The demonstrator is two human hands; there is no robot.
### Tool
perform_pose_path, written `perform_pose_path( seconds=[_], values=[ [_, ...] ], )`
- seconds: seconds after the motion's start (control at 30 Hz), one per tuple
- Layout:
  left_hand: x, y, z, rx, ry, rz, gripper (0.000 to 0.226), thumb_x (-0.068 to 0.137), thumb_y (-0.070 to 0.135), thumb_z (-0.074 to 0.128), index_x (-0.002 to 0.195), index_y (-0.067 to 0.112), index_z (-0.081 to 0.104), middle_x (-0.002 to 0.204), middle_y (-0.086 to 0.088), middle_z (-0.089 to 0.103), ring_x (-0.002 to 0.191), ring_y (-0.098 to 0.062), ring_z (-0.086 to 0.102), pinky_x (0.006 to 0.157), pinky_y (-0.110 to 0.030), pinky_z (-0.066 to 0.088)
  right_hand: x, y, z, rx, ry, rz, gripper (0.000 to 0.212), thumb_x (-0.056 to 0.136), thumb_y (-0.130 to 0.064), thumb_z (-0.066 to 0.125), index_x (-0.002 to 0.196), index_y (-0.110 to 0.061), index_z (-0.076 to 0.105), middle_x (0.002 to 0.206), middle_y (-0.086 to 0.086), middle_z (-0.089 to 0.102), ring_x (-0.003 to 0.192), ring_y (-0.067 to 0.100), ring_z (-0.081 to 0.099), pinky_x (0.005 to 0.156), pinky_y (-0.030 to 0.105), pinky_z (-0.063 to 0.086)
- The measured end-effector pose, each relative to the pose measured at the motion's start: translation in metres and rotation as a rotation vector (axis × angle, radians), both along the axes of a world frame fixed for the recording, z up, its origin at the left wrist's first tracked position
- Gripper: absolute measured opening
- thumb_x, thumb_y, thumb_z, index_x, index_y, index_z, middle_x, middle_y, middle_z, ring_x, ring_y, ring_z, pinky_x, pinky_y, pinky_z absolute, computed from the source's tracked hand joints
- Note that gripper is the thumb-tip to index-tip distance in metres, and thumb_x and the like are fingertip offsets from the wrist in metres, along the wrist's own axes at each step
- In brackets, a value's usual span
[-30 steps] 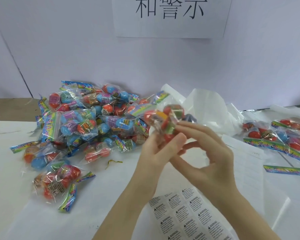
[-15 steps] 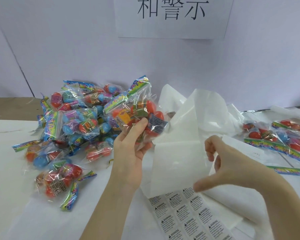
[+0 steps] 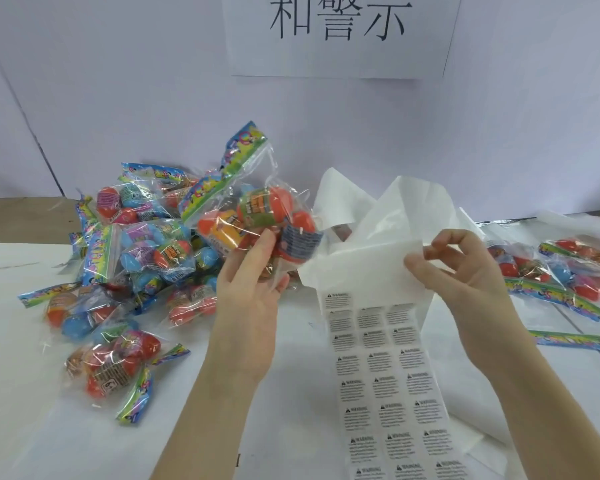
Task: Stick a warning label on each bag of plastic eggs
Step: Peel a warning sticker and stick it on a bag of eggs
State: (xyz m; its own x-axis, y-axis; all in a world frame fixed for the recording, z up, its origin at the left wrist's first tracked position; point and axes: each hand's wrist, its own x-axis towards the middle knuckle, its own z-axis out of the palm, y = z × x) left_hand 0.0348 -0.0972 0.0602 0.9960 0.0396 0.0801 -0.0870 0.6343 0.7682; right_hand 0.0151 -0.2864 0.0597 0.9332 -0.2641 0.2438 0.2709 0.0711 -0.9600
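Note:
My left hand (image 3: 253, 289) grips a clear bag of plastic eggs (image 3: 257, 216) with a colourful header, held up above the table left of centre. A sheet of small printed warning labels (image 3: 388, 375) lies in front of me. Its bare white backing paper (image 3: 371, 258) is folded up and back. My right hand (image 3: 465, 275) pinches the right edge of that lifted paper between thumb and fingertips. Whether a label is on the fingers cannot be seen.
A heap of several egg bags (image 3: 146, 251) covers the left of the white table. More bags (image 3: 561, 271) lie at the right, with a loose colourful header strip (image 3: 575, 341) nearby. A paper sign (image 3: 340, 32) hangs on the wall behind.
The two hands, together on the bag a second ago, have parted. My left hand carried the bag up and to the left. My right hand dropped to the label sheet and took its backing paper.

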Motion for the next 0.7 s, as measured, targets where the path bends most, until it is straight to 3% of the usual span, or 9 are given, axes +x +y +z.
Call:
perform_pose_path(
  seconds=[0.07, 0.13, 0.27, 0.37, 0.43, 0.5, 0.57, 0.63, 0.7],
  values=[
    [-0.001, -0.002, -0.001, 0.022, -0.038, -0.044, 0.022, 0.067, 0.026, 0.072, 0.09, 0.024, 0.071, 0.099, 0.006, 0.073, 0.094, -0.009, 0.068, 0.089, -0.035, 0.048, -0.001, 0.005, 0.0, 0.031, -0.037, -0.022, 0.024, 0.082, 0.002, 0.061, 0.078, -0.018, 0.049, 0.065, -0.018, 0.061, 0.054, 0.004, 0.063, 0.053, 0.016, 0.051],
    [-0.004, -0.006, -0.002, 0.029, -0.1, -0.097, 0.013, 0.074, 0.019, 0.064, 0.077, 0.024, 0.076, 0.091, 0.005, 0.074, 0.09, -0.01, 0.069, 0.092, -0.037, 0.052, -0.001, 0.01, -0.001, 0.028, -0.072, -0.06, 0.023, 0.083, 0.002, 0.061, 0.076, -0.018, 0.052, 0.066, -0.018, 0.062, 0.051, 0.004, 0.062, 0.049, 0.015, 0.049],
    [-0.006, -0.011, -0.006, 0.067, -0.117, -0.181, 0.019, 0.074, 0.019, 0.058, 0.072, 0.026, 0.076, 0.08, 0.007, 0.073, 0.08, -0.007, 0.069, 0.075, -0.024, 0.056, -0.001, 0.014, -0.005, -0.03, -0.064, -0.126, 0.024, 0.082, 0.0, 0.065, 0.071, -0.021, 0.059, 0.069, -0.017, 0.063, 0.051, 0.001, 0.058, 0.051, 0.013, 0.047],
    [-0.006, -0.015, -0.008, 0.137, -0.059, -0.213, 0.014, 0.068, 0.02, 0.073, 0.082, 0.02, 0.073, 0.081, 0.004, 0.074, 0.077, -0.009, 0.07, 0.076, -0.027, 0.057, 0.0, 0.014, -0.01, -0.119, -0.036, -0.212, 0.024, 0.081, -0.003, 0.068, 0.072, -0.024, 0.061, 0.073, -0.016, 0.064, 0.056, 0.002, 0.059, 0.055, 0.012, 0.047],
    [-0.005, -0.018, -0.008, 0.124, 0.001, -0.215, 0.029, 0.064, 0.023, 0.076, 0.091, 0.016, 0.069, 0.086, -0.001, 0.074, 0.075, -0.011, 0.07, 0.07, -0.024, 0.057, 0.0, 0.018, -0.013, -0.302, -0.095, -0.337, 0.025, 0.082, -0.006, 0.069, 0.077, -0.029, 0.061, 0.084, -0.014, 0.063, 0.069, 0.002, 0.059, 0.063, 0.008, 0.045],
    [-0.005, -0.019, -0.007, 0.093, 0.074, -0.212, 0.03, 0.066, 0.024, 0.066, 0.094, 0.014, 0.068, 0.084, -0.002, 0.074, 0.068, -0.011, 0.069, 0.061, -0.021, 0.055, -0.001, 0.024, -0.016, -0.628, -0.221, -0.513, 0.019, 0.081, -0.012, 0.072, 0.086, -0.029, 0.064, 0.094, -0.007, 0.056, 0.081, 0.001, 0.051, 0.078, 0.006, 0.037],
    [-0.005, -0.019, -0.007, 0.065, 0.129, -0.219, 0.035, 0.068, 0.025, 0.063, 0.099, 0.01, 0.068, 0.083, -0.003, 0.074, 0.066, -0.01, 0.068, 0.059, -0.02, 0.054, -0.002, 0.026, -0.017, -0.871, -0.383, -0.628, 0.011, 0.077, -0.018, 0.072, 0.088, -0.016, 0.072, 0.091, 0.001, 0.054, 0.085, 0.013, 0.048, 0.084, 0.019, 0.033],
    [-0.004, -0.018, -0.007, 0.05, 0.168, -0.221, 0.044, 0.069, 0.026, 0.063, 0.107, 0.005, 0.066, 0.083, -0.004, 0.073, 0.068, -0.01, 0.067, 0.061, -0.02, 0.054, -0.002, 0.027, -0.02, -1.01, -0.517, -0.564, 0.013, 0.077, -0.023, 0.069, 0.081, -0.012, 0.074, 0.081, 0.005, 0.058, 0.079, 0.019, 0.051, 0.078, 0.029, 0.034],
    [-0.003, -0.016, -0.008, 0.036, 0.204, -0.232, 0.047, 0.068, 0.029, 0.064, 0.108, 0.005, 0.067, 0.086, -0.005, 0.073, 0.072, -0.011, 0.066, 0.067, -0.022, 0.052, -0.002, 0.031, -0.022, -1.075, -0.585, -0.41, 0.016, 0.079, -0.027, 0.066, 0.077, -0.014, 0.075, 0.075, 0.003, 0.06, 0.077, 0.016, 0.048, 0.073, 0.03, 0.036]
  ],
)
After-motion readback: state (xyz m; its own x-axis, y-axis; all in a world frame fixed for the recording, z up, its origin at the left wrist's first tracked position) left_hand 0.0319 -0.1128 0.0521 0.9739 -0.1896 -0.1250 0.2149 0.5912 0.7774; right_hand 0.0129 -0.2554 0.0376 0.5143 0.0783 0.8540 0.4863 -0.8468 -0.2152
